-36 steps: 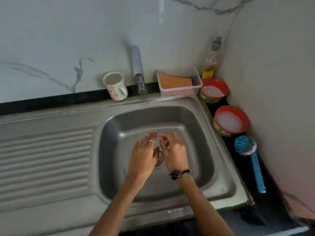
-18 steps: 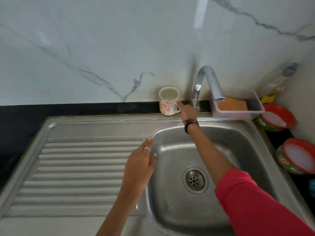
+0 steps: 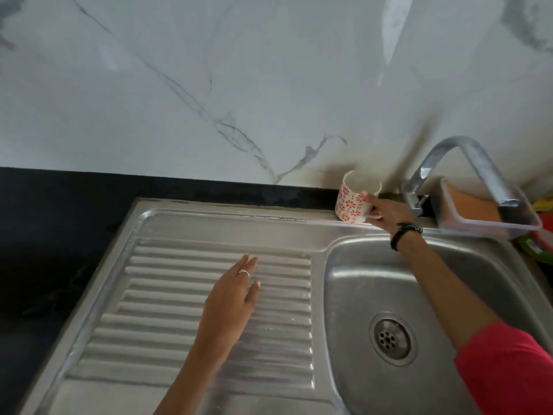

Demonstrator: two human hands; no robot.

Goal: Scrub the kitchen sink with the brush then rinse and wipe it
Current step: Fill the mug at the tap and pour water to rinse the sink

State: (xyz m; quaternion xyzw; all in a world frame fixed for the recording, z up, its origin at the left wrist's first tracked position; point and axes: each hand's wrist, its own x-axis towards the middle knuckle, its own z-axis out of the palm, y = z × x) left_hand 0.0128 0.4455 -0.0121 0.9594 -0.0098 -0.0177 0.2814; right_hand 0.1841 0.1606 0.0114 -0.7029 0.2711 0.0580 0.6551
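The right hand (image 3: 384, 212) has reached across the back rim of the kitchen sink (image 3: 353, 265) and its fingers are wrapped round the side and handle of the flowered mug (image 3: 354, 202), which stands upright on the ledge just left of the tap (image 3: 457, 166). The mug's mouth faces up; whether it holds anything I cannot tell from here. The left hand (image 3: 232, 301) hovers flat over the ribbed drainboard (image 3: 167, 295), left of the tap, fingers loose and spread, grasping nothing.

The brush is nowhere in sight. By my reckoning it lies somewhere off to the right of the tap, so the right hand would be the nearer one once it lets the mug go.

The basin, below and in front of the tap, looks bare, with only the drain strainer (image 3: 392, 339) at its bottom. Right of the tap sits a clear plastic tub (image 3: 526, 226) with an orange sponge (image 3: 475, 209) in it, the spout hanging over it. No water runs from the spout. Scrubbing seems not yet begun; the mug is likely being fetched for water or moved clear.
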